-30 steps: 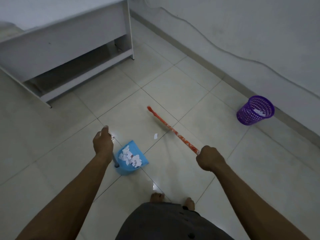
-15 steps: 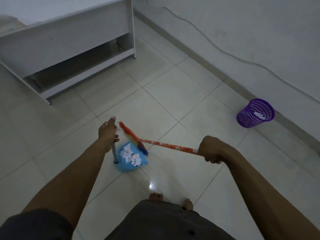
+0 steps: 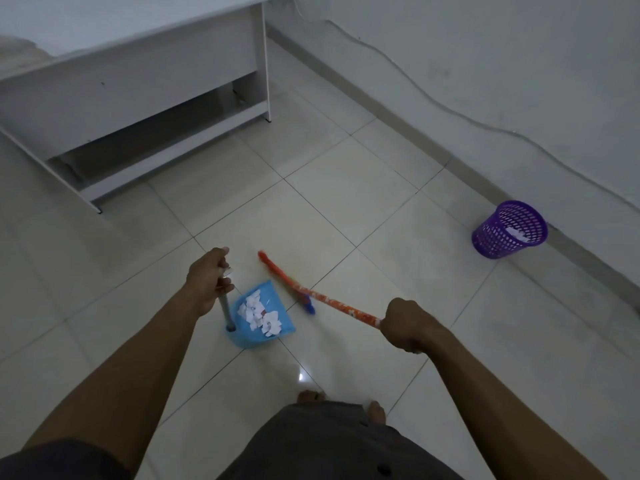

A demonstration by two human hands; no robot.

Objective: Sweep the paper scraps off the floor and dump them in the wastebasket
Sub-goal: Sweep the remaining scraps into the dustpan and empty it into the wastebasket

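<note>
A blue dustpan [image 3: 247, 336] rests on the tiled floor in front of me, with a heap of white paper scraps [image 3: 260, 313] inside it. My left hand [image 3: 207, 278] grips the top of its upright grey handle [image 3: 227, 311]. My right hand [image 3: 407, 325] grips the orange broom handle [image 3: 341, 306]. The broom head [image 3: 282, 277], orange with a blue end, lies just right of the pan's mouth. A purple mesh wastebasket [image 3: 509, 228] stands by the wall at the right, with some white paper inside.
A white desk [image 3: 138, 84] with a low shelf fills the upper left. A cable [image 3: 450, 105] runs along the white wall above the skirting. My bare feet [image 3: 341, 403] stand on the tiles just behind the dustpan.
The broom swept a loose scrap from the floor into the dustpan, then its head drew back to the right of the pan. My left hand kept hold of the dustpan handle.
</note>
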